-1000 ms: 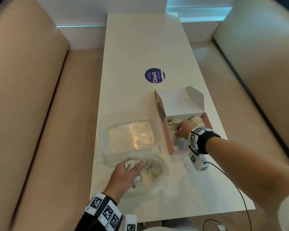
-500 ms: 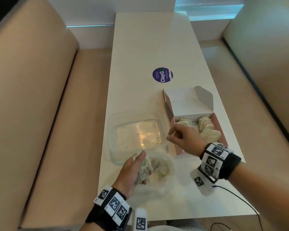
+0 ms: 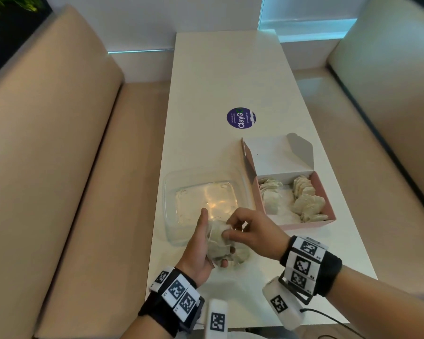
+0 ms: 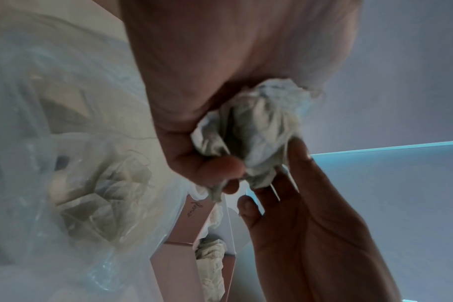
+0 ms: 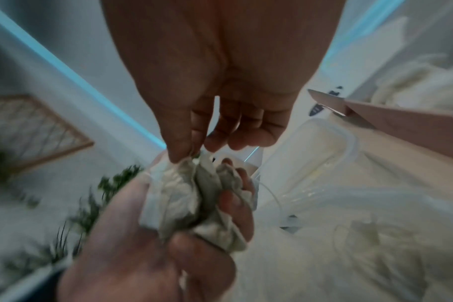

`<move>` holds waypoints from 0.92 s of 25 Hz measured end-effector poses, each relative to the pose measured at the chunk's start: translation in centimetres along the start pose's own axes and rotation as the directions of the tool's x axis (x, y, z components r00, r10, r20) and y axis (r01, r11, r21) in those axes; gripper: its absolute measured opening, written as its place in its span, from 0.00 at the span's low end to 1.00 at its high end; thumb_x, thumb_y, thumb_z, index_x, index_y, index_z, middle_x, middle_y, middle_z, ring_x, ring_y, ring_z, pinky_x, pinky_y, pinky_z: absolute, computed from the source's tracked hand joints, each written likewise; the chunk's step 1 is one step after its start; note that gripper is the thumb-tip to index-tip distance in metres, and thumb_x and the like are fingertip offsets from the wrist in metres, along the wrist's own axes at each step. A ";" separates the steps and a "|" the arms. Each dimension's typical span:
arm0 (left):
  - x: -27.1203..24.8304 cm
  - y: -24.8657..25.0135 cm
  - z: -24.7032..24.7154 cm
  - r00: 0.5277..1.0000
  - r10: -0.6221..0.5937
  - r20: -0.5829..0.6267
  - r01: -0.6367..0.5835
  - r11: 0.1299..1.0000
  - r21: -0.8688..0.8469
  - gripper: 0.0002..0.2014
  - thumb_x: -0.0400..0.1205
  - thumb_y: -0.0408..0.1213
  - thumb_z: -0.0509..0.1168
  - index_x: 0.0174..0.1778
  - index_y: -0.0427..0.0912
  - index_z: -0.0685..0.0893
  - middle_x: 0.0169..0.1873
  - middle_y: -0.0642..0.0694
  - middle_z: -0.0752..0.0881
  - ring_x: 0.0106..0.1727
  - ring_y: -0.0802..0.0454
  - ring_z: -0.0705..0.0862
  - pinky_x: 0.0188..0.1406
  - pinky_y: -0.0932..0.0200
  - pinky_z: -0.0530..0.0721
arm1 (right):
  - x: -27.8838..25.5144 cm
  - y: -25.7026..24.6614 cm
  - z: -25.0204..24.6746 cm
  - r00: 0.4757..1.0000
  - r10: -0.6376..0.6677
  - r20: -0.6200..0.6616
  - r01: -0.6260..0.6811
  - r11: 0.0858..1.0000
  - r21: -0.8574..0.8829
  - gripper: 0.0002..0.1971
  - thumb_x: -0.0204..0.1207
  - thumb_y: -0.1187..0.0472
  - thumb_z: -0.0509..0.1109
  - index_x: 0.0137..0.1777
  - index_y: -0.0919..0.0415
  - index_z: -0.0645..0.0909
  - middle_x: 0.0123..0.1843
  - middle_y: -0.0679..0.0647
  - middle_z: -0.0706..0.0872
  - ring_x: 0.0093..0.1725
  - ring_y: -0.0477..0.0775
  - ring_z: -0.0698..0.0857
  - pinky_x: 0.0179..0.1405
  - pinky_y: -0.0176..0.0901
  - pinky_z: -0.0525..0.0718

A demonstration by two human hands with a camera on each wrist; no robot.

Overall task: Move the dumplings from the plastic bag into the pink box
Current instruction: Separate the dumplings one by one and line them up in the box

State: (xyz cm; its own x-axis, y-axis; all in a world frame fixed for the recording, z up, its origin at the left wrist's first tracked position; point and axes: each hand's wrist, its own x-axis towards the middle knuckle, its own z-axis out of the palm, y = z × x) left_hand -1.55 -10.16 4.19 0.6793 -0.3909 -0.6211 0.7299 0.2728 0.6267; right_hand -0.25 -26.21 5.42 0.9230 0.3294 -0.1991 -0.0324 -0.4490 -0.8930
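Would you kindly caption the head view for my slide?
Both hands meet over dumplings beside the pink box.

A round purple sticker [image 3: 241,117] on the table [image 3: 218,77] reads "ClayG", its smaller print seemingly too blurred to read.

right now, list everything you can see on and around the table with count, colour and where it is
dumplings in hand: a small clump, off-white, in the left palm above the bag
dumplings in box: two rows, off-white, inside the pink box
dumplings in bag: several, off-white, exact count unclear
plastic bag: one, clear, near edge of table under the hands
pink box: one, pink with white open lid, right of the clear tub
clear tub: one, transparent, no dumplings in it, left of the box
sticker: one, purple, mid-table
table: one, white
bench seats: two, beige, either side
left hand: holds the clump
right hand: pinches a dumpling from the clump
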 end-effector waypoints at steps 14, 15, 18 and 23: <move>0.4 0.1 -1.7 0.963 0.183 -0.198 -0.188 0.982 -0.010 0.20 0.79 0.54 0.62 0.53 0.39 0.79 0.38 0.37 0.81 0.34 0.46 0.80 0.26 0.56 0.74 | -1.3 -1.6 -4.3 0.998 0.049 0.043 -0.062 0.925 0.375 0.03 0.74 0.70 0.71 0.42 0.63 0.85 0.30 0.50 0.86 0.30 0.44 0.82 0.31 0.35 0.80; 0.5 0.1 -1.6 0.963 0.178 -0.203 -0.187 0.982 -0.023 0.22 0.81 0.54 0.59 0.56 0.37 0.80 0.40 0.35 0.83 0.37 0.45 0.82 0.30 0.54 0.77 | -1.6 -1.9 -4.2 0.991 0.025 0.134 -0.071 0.933 0.354 0.02 0.74 0.69 0.72 0.42 0.63 0.85 0.31 0.49 0.86 0.31 0.45 0.81 0.32 0.35 0.79; 0.9 -0.1 -1.0 0.959 0.183 -0.214 -0.195 0.980 -0.034 0.28 0.85 0.55 0.51 0.64 0.33 0.78 0.55 0.28 0.86 0.55 0.34 0.86 0.58 0.39 0.83 | -1.3 -2.5 -2.9 0.946 0.012 0.325 -0.104 0.958 0.267 0.03 0.74 0.64 0.73 0.46 0.62 0.85 0.32 0.52 0.86 0.32 0.48 0.81 0.36 0.37 0.79; 1.3 -0.9 0.0 0.939 0.256 -0.228 -0.240 0.966 0.096 0.34 0.77 0.66 0.54 0.66 0.40 0.75 0.57 0.31 0.86 0.58 0.35 0.87 0.62 0.32 0.81 | 0.6 -1.3 -0.2 0.973 0.160 0.164 -0.194 0.956 0.219 0.07 0.72 0.64 0.74 0.46 0.58 0.79 0.19 0.43 0.81 0.24 0.40 0.79 0.33 0.39 0.78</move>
State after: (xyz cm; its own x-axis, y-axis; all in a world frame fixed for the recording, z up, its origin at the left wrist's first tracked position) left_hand -1.32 -10.96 2.83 0.8423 -0.0966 -0.5303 0.5348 0.2728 0.7997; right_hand 0.42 -25.57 6.57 0.8303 0.3853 -0.4027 -0.2938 -0.3114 -0.9037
